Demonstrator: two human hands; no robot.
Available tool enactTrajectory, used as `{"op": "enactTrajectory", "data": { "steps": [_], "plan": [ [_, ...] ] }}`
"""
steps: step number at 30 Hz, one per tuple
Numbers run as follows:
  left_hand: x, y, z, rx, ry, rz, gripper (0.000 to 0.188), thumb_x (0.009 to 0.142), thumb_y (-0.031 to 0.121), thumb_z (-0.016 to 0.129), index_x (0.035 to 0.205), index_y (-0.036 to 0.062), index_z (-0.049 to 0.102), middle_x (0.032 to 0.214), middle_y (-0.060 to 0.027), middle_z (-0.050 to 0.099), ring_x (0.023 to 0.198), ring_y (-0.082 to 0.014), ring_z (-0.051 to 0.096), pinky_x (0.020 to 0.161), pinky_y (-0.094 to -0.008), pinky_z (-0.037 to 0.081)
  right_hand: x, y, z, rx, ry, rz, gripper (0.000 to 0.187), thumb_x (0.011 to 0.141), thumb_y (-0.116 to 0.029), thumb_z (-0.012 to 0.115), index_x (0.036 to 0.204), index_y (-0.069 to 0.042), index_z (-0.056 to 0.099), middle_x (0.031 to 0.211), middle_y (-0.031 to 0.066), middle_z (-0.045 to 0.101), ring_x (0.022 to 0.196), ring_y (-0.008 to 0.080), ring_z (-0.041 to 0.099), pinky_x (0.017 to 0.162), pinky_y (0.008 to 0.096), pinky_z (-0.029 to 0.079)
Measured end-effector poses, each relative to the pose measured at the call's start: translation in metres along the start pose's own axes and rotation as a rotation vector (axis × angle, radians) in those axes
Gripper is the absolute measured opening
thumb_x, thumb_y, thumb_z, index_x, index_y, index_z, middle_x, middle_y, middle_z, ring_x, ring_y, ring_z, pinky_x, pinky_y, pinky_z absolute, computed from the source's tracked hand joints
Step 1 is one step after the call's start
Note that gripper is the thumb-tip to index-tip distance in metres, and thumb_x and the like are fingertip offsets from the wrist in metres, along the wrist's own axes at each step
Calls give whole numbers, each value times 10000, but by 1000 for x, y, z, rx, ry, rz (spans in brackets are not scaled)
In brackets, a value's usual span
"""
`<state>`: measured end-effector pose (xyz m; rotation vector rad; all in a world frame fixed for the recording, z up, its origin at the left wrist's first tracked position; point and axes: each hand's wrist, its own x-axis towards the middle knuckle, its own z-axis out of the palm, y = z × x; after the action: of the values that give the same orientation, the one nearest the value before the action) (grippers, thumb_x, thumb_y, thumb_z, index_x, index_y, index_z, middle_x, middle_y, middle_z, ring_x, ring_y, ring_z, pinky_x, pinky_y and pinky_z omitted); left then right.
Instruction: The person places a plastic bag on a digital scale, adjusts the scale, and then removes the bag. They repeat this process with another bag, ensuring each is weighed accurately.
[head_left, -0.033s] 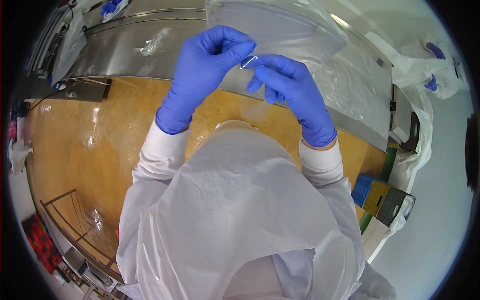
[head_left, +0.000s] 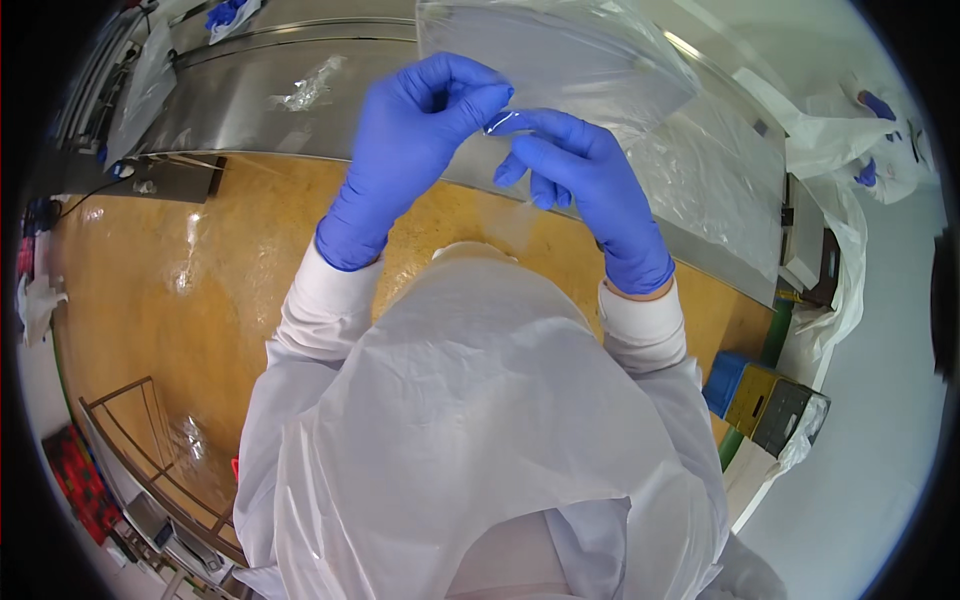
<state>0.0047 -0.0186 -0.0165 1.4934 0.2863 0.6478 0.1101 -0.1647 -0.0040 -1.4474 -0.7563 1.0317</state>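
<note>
Both my hands wear blue gloves and are raised close together in front of the steel worktable [head_left: 225,105]. My left hand [head_left: 405,135] is closed in a pinch, thumb against index finger. Just right of it, my right hand [head_left: 590,175] has its fingers bent and its index finger pointing at the left fingertips. A thin piece of clear plastic film [head_left: 510,222] hangs below them, with a bright glint at the right index fingertip. Its outline is faint, and the pinched edge is mostly hidden by the gloves.
Large clear plastic sheets [head_left: 555,65] cover the table's right part; crumpled film [head_left: 310,85] lies on its left. Another person [head_left: 885,140] with blue gloves is at the far right. Stacked crates [head_left: 765,400] stand at right, a metal rail [head_left: 155,465] at lower left.
</note>
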Motion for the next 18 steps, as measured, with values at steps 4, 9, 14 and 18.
{"op": "enactTrajectory", "data": {
  "steps": [4,9,14,18],
  "plan": [
    [-12,0,4,-39,43,17,93,833,36,641,922,12,635,856,-27,635,786,-78,568,735,-219,464,4,8,-5,157,-52,90,425,860,-278,582,1200,-25,553,755,59,648,521,62,445,499,205,372],
    [-29,30,-12,40,154,50,148,832,52,651,974,22,622,859,-6,629,781,-69,558,721,-229,464,16,7,1,196,-82,-34,592,903,-353,497,1347,20,378,765,72,635,503,69,450,470,192,351],
    [-53,55,-40,421,169,201,201,820,148,679,997,70,624,833,-37,628,734,-124,591,689,-267,488,44,-23,8,-220,-117,-497,643,853,-381,568,1340,3,399,941,78,637,664,87,556,535,184,401],
    [-62,56,-49,697,124,187,448,811,198,686,1227,149,528,794,-66,610,694,-204,598,666,-317,495,56,-67,32,-539,-361,-786,619,740,-154,707,1302,-38,475,950,76,645,755,106,606,599,213,457]
  ]
}}
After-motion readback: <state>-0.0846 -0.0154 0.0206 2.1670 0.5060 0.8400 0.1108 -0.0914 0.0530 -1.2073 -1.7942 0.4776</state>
